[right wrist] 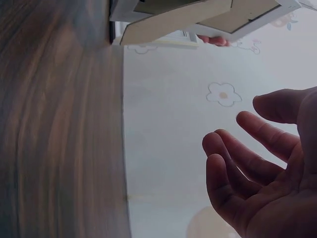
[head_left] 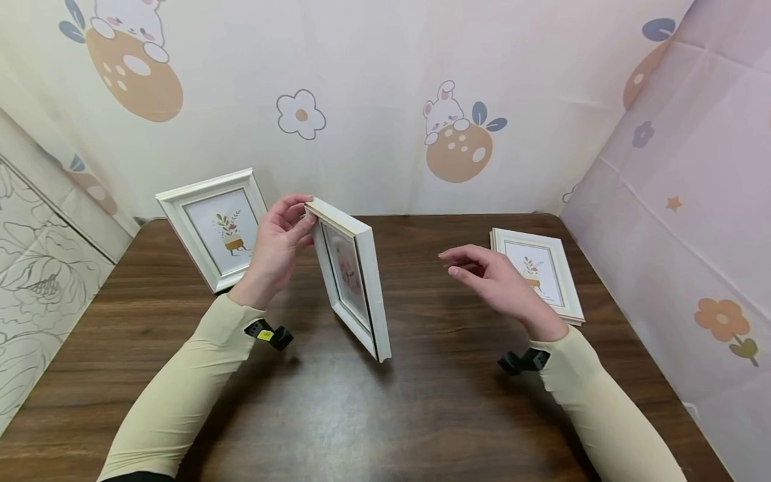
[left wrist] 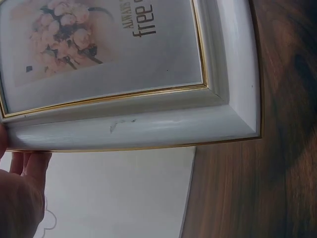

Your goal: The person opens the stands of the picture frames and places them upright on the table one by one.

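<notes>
In the head view my left hand (head_left: 278, 234) grips a white picture frame (head_left: 372, 281) by its upper corner, thumb on the front side. The frame stands steeply on edge, turned sideways, its lower end close over the table. Up close in the left wrist view, the picture frame (left wrist: 168, 124) has a gold inner trim and a print of pink flowers with lettering. Its folding stand leg (right wrist: 173, 22) sticks out behind in the right wrist view. My right hand (head_left: 496, 280) hovers with loosely bent fingers and holds nothing, to the right of this frame.
Another white picture frame (head_left: 224, 227) with a potted-plant print stands propped at the back left. At the right, a similar frame (head_left: 536, 264) lies on the brown wooden table (head_left: 446, 415), partly behind my right hand. A patterned curtain (head_left: 367, 134) hangs along the table's back edge.
</notes>
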`<state>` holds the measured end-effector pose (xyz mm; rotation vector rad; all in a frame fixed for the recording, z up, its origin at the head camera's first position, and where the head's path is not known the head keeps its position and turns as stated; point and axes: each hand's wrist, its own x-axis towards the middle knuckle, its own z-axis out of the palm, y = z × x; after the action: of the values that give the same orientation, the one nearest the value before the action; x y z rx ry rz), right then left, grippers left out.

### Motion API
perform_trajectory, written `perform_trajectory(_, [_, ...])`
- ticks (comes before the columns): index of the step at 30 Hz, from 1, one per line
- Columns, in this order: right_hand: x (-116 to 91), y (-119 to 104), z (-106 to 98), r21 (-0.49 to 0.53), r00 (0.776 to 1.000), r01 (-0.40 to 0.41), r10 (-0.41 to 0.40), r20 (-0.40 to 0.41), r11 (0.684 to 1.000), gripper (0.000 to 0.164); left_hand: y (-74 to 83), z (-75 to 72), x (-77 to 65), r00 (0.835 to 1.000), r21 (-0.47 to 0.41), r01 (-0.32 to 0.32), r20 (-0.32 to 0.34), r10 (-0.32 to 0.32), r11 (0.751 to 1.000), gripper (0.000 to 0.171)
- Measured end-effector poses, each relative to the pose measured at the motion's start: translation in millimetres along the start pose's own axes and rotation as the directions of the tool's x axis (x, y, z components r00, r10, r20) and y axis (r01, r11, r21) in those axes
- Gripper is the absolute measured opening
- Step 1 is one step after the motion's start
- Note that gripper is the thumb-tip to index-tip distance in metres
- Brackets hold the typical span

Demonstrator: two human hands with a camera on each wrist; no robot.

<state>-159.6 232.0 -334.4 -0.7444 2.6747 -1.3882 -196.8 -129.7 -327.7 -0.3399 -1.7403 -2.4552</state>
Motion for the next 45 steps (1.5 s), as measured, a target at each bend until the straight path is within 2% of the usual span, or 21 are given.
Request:
perform_trajectory(8, [6,-4,18,-0.014,0.998,0.04,-0.039,0.044,0.999,0.024,-3.8,0.2,-1.7,0.999,-0.101,0.005,0.045,-0.001,0.995,0.023])
perform_trajectory(13, [9,-5,31,-0.038,0.994,0.09,-0.087,0.064,0.995,0.025,-5.8,0.9,-1.5,0.994,-0.222,-0.009,0.101,0.032,0.975,0.022])
perform_trajectory(16, [11,-7,39,-0.034,0.991,0.105,-0.102,0.083,0.994,0.027,-6.5,1.7,-1.5,0.991,-0.251,-0.021,0.12,0.053,0.968,0.021])
perform_trajectory(21, [14,-9,56,0.003,0.988,0.119,-0.119,0.096,0.993,0.029,-6.7,2.5,-2.4,0.989,-0.262,-0.017,0.139,0.056,0.965,0.023])
perform_trajectory(25, [16,-9,71,0.093,0.987,0.131,-0.139,0.085,0.987,0.034,-7.2,3.2,-2.1,0.986,-0.263,-0.014,0.159,0.057,0.965,0.025])
perform_trajectory(29, [15,-33,76,0.204,0.987,0.117,-0.136,0.083,0.972,0.04,-7.5,4.1,-1.8,0.984,-0.26,-0.023,0.164,0.068,0.965,0.026])
perform_trajectory(33, [14,-52,80,0.263,0.985,0.114,-0.143,0.094,0.958,0.046,-7.7,5.0,-2.1,0.983,-0.265,-0.026,0.17,0.074,0.964,0.027])
perform_trajectory(39, [15,-55,92,0.281,0.977,0.14,-0.179,0.118,0.95,0.058,-8.6,7.4,-3.7,0.981,-0.296,-0.009,0.184,0.066,0.955,0.027])
perform_trajectory(45, [15,-57,94,0.249,0.977,0.154,-0.185,0.105,0.956,0.055,-8.4,9.7,-4.3,0.981,-0.292,-0.015,0.18,0.071,0.956,0.026])
